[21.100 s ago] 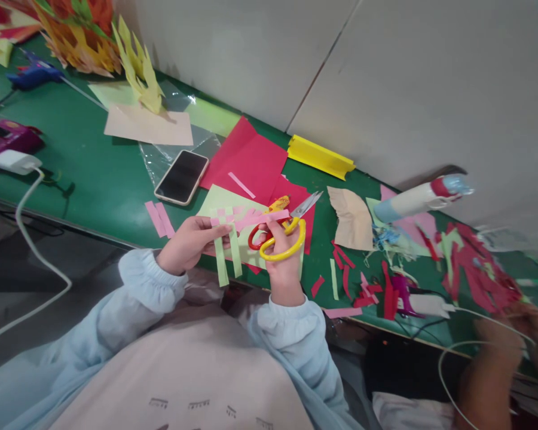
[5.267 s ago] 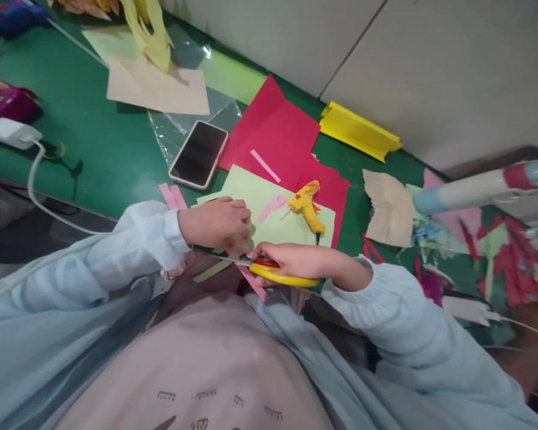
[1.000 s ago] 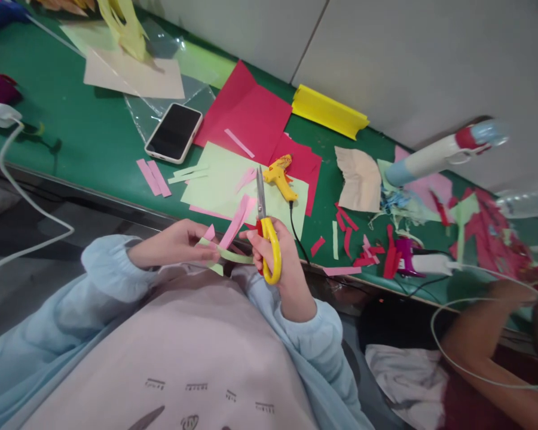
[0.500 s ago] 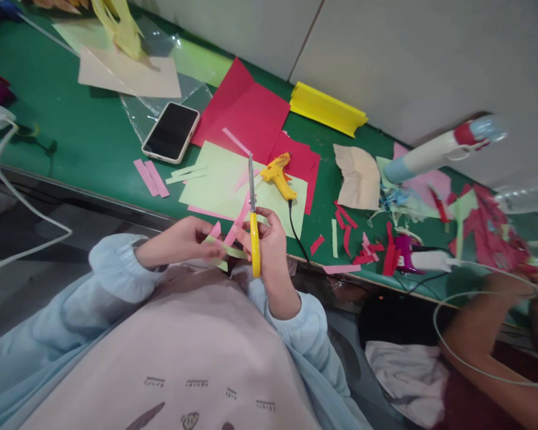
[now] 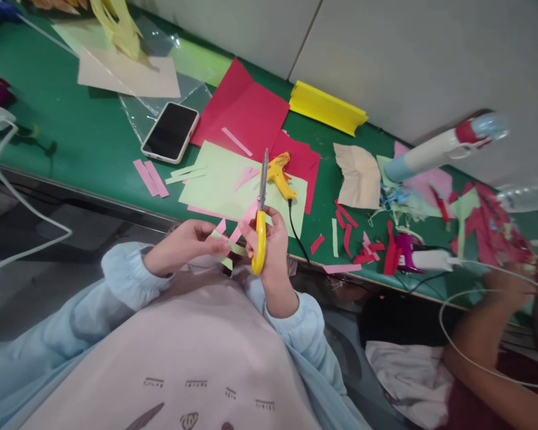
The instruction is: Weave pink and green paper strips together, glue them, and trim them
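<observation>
My right hand (image 5: 269, 242) is closed round the yellow handles of a pair of scissors (image 5: 260, 203), blades together and pointing away from me over the table. My left hand (image 5: 186, 242) pinches a small piece made of pink and pale green paper strips (image 5: 233, 236), held just in front of my chest between both hands. Fingertips of the right hand also touch the strips. Beyond them a pale green sheet (image 5: 215, 185) lies on red paper (image 5: 246, 116), with a small yellow glue gun (image 5: 280, 173) on it.
On the green table (image 5: 85, 149) lie a phone (image 5: 170, 131), pink strips (image 5: 150, 177), a folded yellow sheet (image 5: 327, 107), tan paper (image 5: 356, 176) and red scraps (image 5: 363, 248). A white cable (image 5: 22, 203) hangs at left. Another person's arm (image 5: 488, 334) works at the right.
The scissors have tipped slightly rightward and my hands have drawn a little closer together on the strips. The other person's arm at the right has shifted.
</observation>
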`<action>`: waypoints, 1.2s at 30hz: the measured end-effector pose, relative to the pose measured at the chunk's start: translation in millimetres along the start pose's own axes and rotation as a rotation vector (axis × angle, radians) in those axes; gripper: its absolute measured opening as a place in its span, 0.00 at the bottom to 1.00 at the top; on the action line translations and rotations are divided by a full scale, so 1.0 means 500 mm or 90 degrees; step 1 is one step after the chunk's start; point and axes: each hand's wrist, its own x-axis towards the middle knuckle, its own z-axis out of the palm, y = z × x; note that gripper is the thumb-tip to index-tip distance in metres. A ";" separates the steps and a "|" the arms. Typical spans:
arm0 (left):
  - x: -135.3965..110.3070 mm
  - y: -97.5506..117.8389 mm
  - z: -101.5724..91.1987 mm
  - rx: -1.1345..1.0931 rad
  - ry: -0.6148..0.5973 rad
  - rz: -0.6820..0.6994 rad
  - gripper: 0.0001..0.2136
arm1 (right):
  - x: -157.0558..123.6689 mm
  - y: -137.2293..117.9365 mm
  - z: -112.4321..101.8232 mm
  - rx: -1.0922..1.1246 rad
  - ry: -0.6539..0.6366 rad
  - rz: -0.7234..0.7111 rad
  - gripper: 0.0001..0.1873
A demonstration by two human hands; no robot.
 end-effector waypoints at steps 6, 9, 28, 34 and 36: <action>0.004 -0.020 0.007 -0.033 0.026 0.007 0.11 | 0.000 0.001 0.001 0.016 0.002 0.001 0.29; 0.003 -0.025 0.006 -0.034 0.027 0.034 0.10 | -0.005 -0.007 0.000 0.031 0.003 0.000 0.29; -0.012 -0.015 0.010 0.216 0.184 0.454 0.06 | -0.026 -0.029 -0.019 0.056 0.001 -0.040 0.29; -0.033 0.010 0.006 0.418 0.234 0.696 0.06 | -0.056 -0.052 -0.037 0.085 -0.068 -0.093 0.28; -0.035 0.013 0.006 0.453 0.240 0.744 0.06 | -0.064 -0.059 -0.041 0.087 -0.092 -0.111 0.27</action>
